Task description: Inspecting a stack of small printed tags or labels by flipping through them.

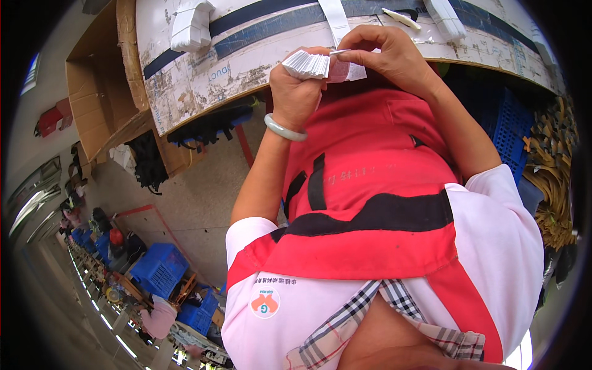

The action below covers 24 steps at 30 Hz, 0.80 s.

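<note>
My left hand [295, 95], with a pale bangle at its wrist, is closed around a bundle of small white labels [306, 64], their edges fanned toward the right. My right hand [394, 57] is beside it, thumb and index finger pinching a thin white label [340, 52] by its end. Under the pinch, a pinkish piece [338, 73] and a white printed piece [357, 73] stick out below the bundle; how they are held cannot be made out. Both hands are above the near edge of the worktable [246, 68], in front of my red apron [370, 160].
On the table are a stack of white labels [191, 28] at left, another stack [445, 20] at right, a white strip [334, 21] and a slim cream-coloured tool [401, 18]. A cardboard box [102, 92] stands left, a blue crate [512, 132] right. Another person [159, 317] is far behind.
</note>
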Each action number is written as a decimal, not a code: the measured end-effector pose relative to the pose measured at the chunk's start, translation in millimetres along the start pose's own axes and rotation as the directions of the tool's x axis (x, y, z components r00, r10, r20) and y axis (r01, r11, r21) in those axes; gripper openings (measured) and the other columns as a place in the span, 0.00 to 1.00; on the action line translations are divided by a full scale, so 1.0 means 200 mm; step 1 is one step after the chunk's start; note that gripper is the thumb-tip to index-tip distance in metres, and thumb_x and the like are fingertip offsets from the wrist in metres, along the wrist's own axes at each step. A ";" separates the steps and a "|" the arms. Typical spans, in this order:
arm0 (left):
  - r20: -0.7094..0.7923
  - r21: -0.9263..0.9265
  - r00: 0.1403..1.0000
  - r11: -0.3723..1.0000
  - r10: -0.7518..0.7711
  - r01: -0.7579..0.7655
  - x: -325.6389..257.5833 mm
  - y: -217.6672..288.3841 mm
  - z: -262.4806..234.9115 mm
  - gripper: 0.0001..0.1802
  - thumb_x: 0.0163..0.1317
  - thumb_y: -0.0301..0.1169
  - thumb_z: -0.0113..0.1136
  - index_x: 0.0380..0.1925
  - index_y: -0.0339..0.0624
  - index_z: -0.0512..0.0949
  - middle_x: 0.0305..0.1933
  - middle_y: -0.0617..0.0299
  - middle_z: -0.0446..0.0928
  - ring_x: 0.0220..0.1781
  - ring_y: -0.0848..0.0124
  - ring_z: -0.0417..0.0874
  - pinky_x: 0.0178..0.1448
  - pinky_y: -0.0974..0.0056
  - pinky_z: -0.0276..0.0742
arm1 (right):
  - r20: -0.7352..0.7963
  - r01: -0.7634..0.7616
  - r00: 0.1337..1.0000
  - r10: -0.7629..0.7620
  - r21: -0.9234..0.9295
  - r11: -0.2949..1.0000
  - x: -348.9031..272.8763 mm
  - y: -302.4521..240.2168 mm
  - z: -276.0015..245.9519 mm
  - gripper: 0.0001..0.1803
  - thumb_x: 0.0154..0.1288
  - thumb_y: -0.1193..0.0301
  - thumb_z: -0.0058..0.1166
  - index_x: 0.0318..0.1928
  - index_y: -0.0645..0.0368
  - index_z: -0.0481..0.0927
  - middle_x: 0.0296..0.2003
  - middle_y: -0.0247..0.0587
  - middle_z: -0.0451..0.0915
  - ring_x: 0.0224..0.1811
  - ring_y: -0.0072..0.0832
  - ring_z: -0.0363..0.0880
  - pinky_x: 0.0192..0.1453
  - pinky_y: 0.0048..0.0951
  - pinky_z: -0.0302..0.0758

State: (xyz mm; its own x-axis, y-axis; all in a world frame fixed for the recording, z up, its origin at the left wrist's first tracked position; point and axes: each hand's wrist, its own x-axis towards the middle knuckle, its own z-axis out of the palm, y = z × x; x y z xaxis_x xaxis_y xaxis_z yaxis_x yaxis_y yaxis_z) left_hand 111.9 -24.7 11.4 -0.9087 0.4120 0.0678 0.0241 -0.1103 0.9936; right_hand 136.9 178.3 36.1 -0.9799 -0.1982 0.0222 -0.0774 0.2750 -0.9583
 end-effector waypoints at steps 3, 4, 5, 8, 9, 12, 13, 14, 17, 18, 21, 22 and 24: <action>0.000 -0.005 1.000 1.000 -0.006 0.006 0.01 -0.02 0.00 0.07 0.61 0.25 0.66 0.39 0.36 0.83 0.24 0.65 0.79 0.26 0.80 0.79 0.28 0.75 0.72 | 0.013 -0.014 1.000 0.014 0.026 1.000 0.01 0.01 -0.01 0.09 0.65 0.70 0.60 0.41 0.62 0.83 0.35 0.32 0.81 0.39 0.17 0.77 0.50 0.22 0.74; -0.006 -0.020 1.000 1.000 -0.006 0.006 0.00 -0.03 0.00 0.07 0.61 0.25 0.66 0.38 0.36 0.83 0.24 0.65 0.79 0.25 0.79 0.78 0.28 0.74 0.72 | 0.028 -0.023 0.999 0.022 0.061 0.998 0.01 0.01 -0.01 0.08 0.65 0.70 0.60 0.40 0.63 0.82 0.34 0.31 0.81 0.39 0.17 0.76 0.49 0.22 0.74; -0.012 -0.036 1.000 0.999 -0.005 0.004 0.00 -0.03 0.01 0.07 0.61 0.26 0.66 0.38 0.36 0.83 0.23 0.65 0.79 0.25 0.79 0.78 0.28 0.74 0.72 | 0.043 -0.033 0.999 0.028 0.096 0.995 0.01 0.01 -0.01 0.08 0.65 0.70 0.60 0.39 0.64 0.82 0.33 0.31 0.80 0.38 0.17 0.76 0.48 0.21 0.74; 0.045 -0.092 0.984 0.981 -0.170 0.173 0.00 -0.05 0.00 0.08 0.61 0.26 0.65 0.39 0.35 0.82 0.27 0.64 0.79 0.25 0.78 0.77 0.26 0.72 0.72 | 0.102 -0.124 0.988 0.115 0.095 0.988 0.02 0.04 -0.02 0.08 0.66 0.71 0.59 0.37 0.64 0.81 0.33 0.30 0.79 0.37 0.16 0.75 0.44 0.19 0.72; 0.045 -0.093 0.984 0.980 -0.171 0.174 0.00 -0.05 0.00 0.08 0.61 0.26 0.65 0.39 0.35 0.82 0.27 0.64 0.79 0.25 0.78 0.77 0.26 0.72 0.72 | 0.103 -0.126 0.988 0.116 0.095 0.988 0.01 0.02 -0.04 0.08 0.66 0.71 0.59 0.37 0.64 0.81 0.33 0.30 0.79 0.37 0.16 0.75 0.44 0.19 0.72; 0.124 -0.460 0.925 0.806 -0.359 0.374 0.00 -0.07 -0.02 0.08 0.63 0.29 0.64 0.37 0.35 0.80 0.29 0.63 0.80 0.24 0.78 0.76 0.24 0.72 0.71 | 0.437 -0.330 0.883 0.174 0.312 0.891 -0.01 -0.04 -0.04 0.08 0.65 0.70 0.60 0.36 0.63 0.81 0.32 0.28 0.78 0.36 0.14 0.74 0.41 0.17 0.71; 0.145 -0.480 0.912 0.779 -0.383 0.403 0.00 -0.07 -0.01 0.12 0.63 0.34 0.65 0.38 0.35 0.79 0.30 0.63 0.80 0.25 0.77 0.77 0.24 0.71 0.72 | 0.353 -0.278 0.921 0.162 0.307 0.910 -0.02 -0.07 -0.02 0.08 0.65 0.70 0.61 0.36 0.62 0.81 0.31 0.28 0.78 0.35 0.14 0.74 0.40 0.17 0.71; 0.165 -0.499 0.899 0.752 -0.406 0.431 0.01 -0.08 -0.01 0.15 0.64 0.38 0.65 0.38 0.36 0.79 0.30 0.62 0.80 0.25 0.76 0.77 0.25 0.71 0.73 | 0.268 -0.226 0.952 0.147 0.297 0.928 -0.02 -0.08 0.00 0.07 0.65 0.70 0.61 0.36 0.61 0.81 0.31 0.28 0.78 0.35 0.14 0.74 0.40 0.16 0.71; 0.230 -0.510 0.887 0.727 -0.400 0.461 0.00 -0.09 0.01 0.20 0.63 0.45 0.63 0.40 0.37 0.78 0.30 0.62 0.79 0.26 0.74 0.78 0.29 0.72 0.75 | 0.083 -0.172 0.984 0.155 0.279 0.945 -0.02 -0.01 0.09 0.08 0.65 0.69 0.62 0.38 0.61 0.81 0.31 0.28 0.78 0.35 0.13 0.74 0.41 0.17 0.72; 0.322 -0.481 0.869 0.726 -0.375 0.491 0.00 -0.08 0.00 0.21 0.63 0.46 0.63 0.41 0.37 0.78 0.30 0.62 0.79 0.26 0.74 0.79 0.30 0.72 0.76 | 0.016 -0.175 0.984 0.177 0.240 0.955 -0.02 0.00 0.10 0.08 0.65 0.69 0.62 0.39 0.60 0.82 0.32 0.29 0.78 0.35 0.14 0.74 0.42 0.17 0.73; 0.297 -0.474 0.886 0.751 -0.355 0.460 0.00 -0.12 -0.01 0.17 0.64 0.40 0.64 0.42 0.36 0.78 0.31 0.60 0.80 0.30 0.72 0.82 0.35 0.70 0.79 | -0.013 -0.087 0.996 0.091 0.187 0.978 0.01 0.09 0.08 0.09 0.67 0.68 0.59 0.42 0.60 0.82 0.36 0.30 0.79 0.38 0.15 0.76 0.44 0.18 0.73; 0.304 -0.467 0.897 0.771 -0.320 0.433 0.00 -0.13 -0.02 0.16 0.65 0.37 0.64 0.43 0.35 0.77 0.31 0.59 0.80 0.32 0.71 0.83 0.37 0.69 0.81 | -0.054 0.000 0.999 0.007 0.129 0.992 0.04 0.13 0.07 0.09 0.68 0.68 0.58 0.43 0.60 0.82 0.36 0.30 0.80 0.39 0.16 0.76 0.45 0.19 0.74; 0.313 -0.484 0.877 0.734 -0.364 0.477 0.01 -0.12 -0.01 0.13 0.64 0.32 0.64 0.43 0.34 0.77 0.30 0.58 0.80 0.31 0.70 0.83 0.36 0.69 0.81 | -0.224 0.018 0.971 -0.080 -0.266 0.964 0.11 0.18 0.00 0.10 0.67 0.68 0.59 0.44 0.61 0.82 0.39 0.32 0.81 0.40 0.18 0.77 0.47 0.20 0.74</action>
State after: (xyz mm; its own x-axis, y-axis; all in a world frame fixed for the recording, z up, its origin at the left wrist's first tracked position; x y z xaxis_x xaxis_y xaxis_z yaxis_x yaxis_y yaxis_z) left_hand 108.7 -23.8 -12.6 -0.6754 0.6846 -0.2742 -0.6176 -0.3219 0.7176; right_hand 112.8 184.2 2.9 -0.9867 -0.0037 0.1626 -0.1415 0.5120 -0.8473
